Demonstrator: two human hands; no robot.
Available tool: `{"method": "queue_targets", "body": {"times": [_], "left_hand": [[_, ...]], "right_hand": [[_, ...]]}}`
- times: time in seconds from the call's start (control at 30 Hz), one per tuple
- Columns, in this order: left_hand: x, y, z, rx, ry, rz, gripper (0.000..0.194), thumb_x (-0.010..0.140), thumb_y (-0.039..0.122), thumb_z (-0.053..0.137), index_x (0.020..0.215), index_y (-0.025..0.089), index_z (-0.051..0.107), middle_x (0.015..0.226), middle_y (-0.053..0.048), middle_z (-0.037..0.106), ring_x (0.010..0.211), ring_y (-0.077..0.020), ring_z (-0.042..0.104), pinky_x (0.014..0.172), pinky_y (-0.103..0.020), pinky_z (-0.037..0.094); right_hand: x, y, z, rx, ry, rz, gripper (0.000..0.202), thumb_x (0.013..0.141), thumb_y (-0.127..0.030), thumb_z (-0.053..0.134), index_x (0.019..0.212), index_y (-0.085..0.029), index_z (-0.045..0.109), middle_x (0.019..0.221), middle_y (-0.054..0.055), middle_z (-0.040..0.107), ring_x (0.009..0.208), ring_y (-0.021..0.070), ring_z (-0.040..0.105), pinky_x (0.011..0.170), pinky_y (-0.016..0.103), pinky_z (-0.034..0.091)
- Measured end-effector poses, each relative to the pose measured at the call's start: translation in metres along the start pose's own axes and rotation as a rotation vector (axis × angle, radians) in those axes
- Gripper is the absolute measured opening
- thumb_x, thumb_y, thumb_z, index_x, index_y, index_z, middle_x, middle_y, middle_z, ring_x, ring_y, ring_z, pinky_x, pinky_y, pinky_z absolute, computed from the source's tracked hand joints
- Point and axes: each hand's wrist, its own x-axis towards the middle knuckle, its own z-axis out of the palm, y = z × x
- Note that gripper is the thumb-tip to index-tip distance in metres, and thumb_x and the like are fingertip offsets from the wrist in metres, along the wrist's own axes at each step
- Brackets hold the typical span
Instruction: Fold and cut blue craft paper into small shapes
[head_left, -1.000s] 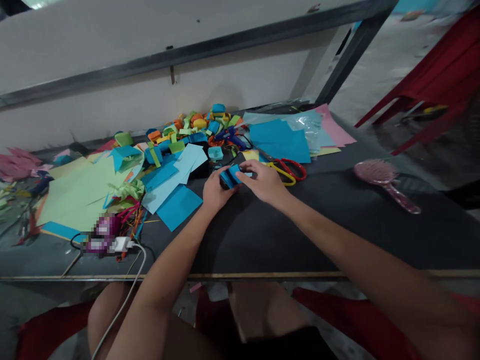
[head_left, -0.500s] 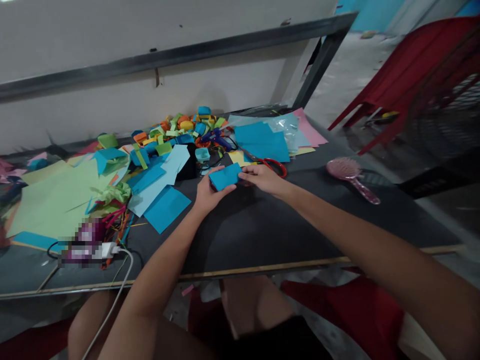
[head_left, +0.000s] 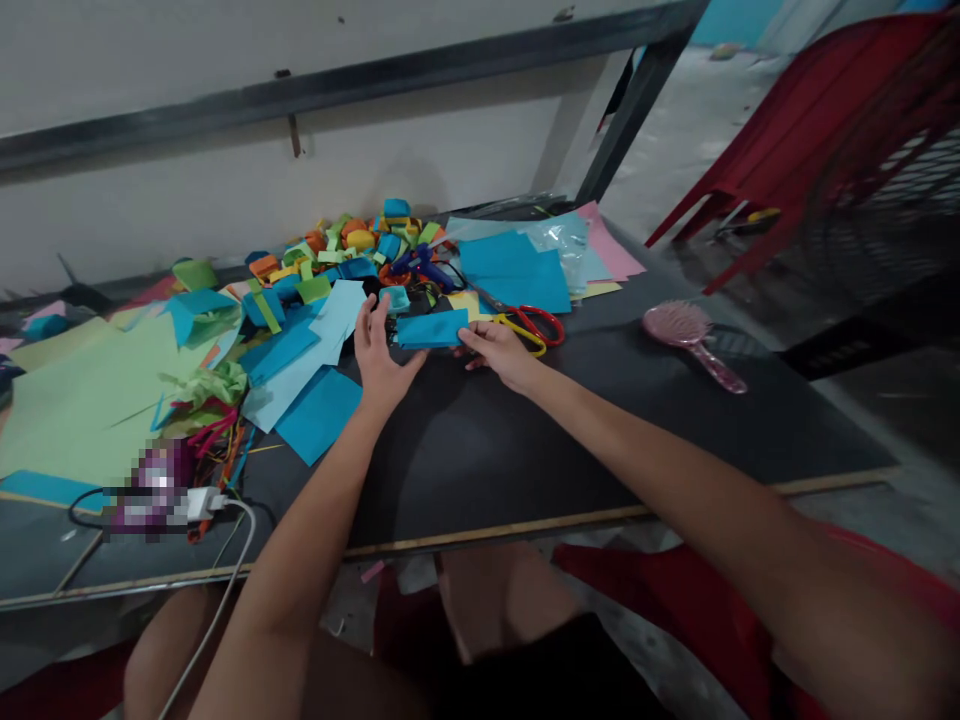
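A blue piece of paper point(head_left: 431, 329), long and narrow in outline, is held above the dark tabletop. The thumb and fingers of my right hand point(head_left: 501, 350) pinch its right end. Around its left end, my left hand point(head_left: 382, 355) has its fingers raised and spread, the thumb low by the paper's bottom edge; whether the thumb touches it I cannot tell. Just behind my right hand lie scissors with red handles point(head_left: 541, 326) and a yellow-handled pair point(head_left: 525, 338). Close to my left hand, a flat blue sheet point(head_left: 321, 415) rests on the table.
Folded colored paper pieces point(head_left: 330, 255) are heaped at the back, beside a blue glue gun point(head_left: 424, 265). Blue sheets point(head_left: 517, 275) lie back right, a pink hairbrush point(head_left: 679, 325) further right. Green sheets point(head_left: 82, 390) and a white charger with cable point(head_left: 202, 503) are at left.
My left hand has opened, its fingers lifting off the blue paper. The paper now looks longer and narrower, and my right hand still pinches its right end. The view has shifted slightly.
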Motion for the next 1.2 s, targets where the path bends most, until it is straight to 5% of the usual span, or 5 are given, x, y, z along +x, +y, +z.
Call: {"method": "queue_targets", "body": {"times": [0.37, 0.5, 0.77, 0.97, 1.2], "left_hand": [[-0.001, 0.014, -0.002, -0.218, -0.296, -0.135, 0.046, 0.087, 0.055, 0.052, 0.114, 0.019, 0.064, 0.100, -0.009, 0.070, 0.091, -0.0222, 0.065, 0.079, -0.033, 0.050], [0.002, 0.007, 0.002, -0.456, -0.132, -0.531, 0.055, 0.080, 0.066, 0.054, 0.051, 0.020, 0.043, 0.046, 0.006, 0.025, 0.043, -0.0082, 0.030, 0.044, -0.025, 0.023], [0.003, 0.008, 0.004, -0.694, -0.009, -0.666, 0.062, 0.069, 0.066, 0.067, 0.050, 0.023, 0.027, 0.051, 0.006, 0.019, 0.046, -0.0076, 0.020, 0.042, -0.026, 0.021], [0.001, 0.007, 0.006, -0.764, -0.070, -0.588, 0.040, 0.064, 0.050, 0.079, 0.086, 0.019, 0.068, 0.080, -0.003, 0.069, 0.076, -0.0187, 0.064, 0.071, -0.035, 0.054], [0.002, 0.022, -0.001, -0.601, -0.292, -0.224, 0.032, 0.080, 0.041, 0.067, 0.105, 0.021, 0.072, 0.129, -0.009, 0.064, 0.123, -0.0272, 0.057, 0.099, -0.040, 0.049]], "right_hand": [[-0.005, 0.001, 0.001, 0.041, 0.042, -0.129, 0.054, 0.058, -0.068, 0.075, 0.064, -0.021, 0.050, 0.059, -0.005, 0.046, 0.055, 0.0110, 0.048, 0.047, 0.023, 0.048], [-0.004, 0.000, 0.001, 0.037, 0.052, -0.166, 0.052, 0.060, -0.067, 0.075, 0.063, -0.021, 0.050, 0.056, -0.005, 0.042, 0.053, 0.0109, 0.045, 0.046, 0.024, 0.046], [-0.007, -0.002, 0.001, 0.023, 0.047, -0.172, 0.053, 0.059, -0.060, 0.080, 0.056, -0.022, 0.043, 0.051, -0.007, 0.035, 0.046, 0.0084, 0.037, 0.042, 0.024, 0.044], [-0.008, -0.005, 0.001, 0.071, 0.040, -0.129, 0.050, 0.060, -0.060, 0.079, 0.060, -0.022, 0.046, 0.054, -0.005, 0.043, 0.051, 0.0119, 0.050, 0.044, 0.025, 0.046], [-0.009, -0.009, 0.000, 0.198, 0.015, 0.007, 0.050, 0.058, -0.062, 0.078, 0.073, -0.024, 0.047, 0.058, -0.006, 0.051, 0.050, 0.0160, 0.057, 0.046, 0.033, 0.054]]}}
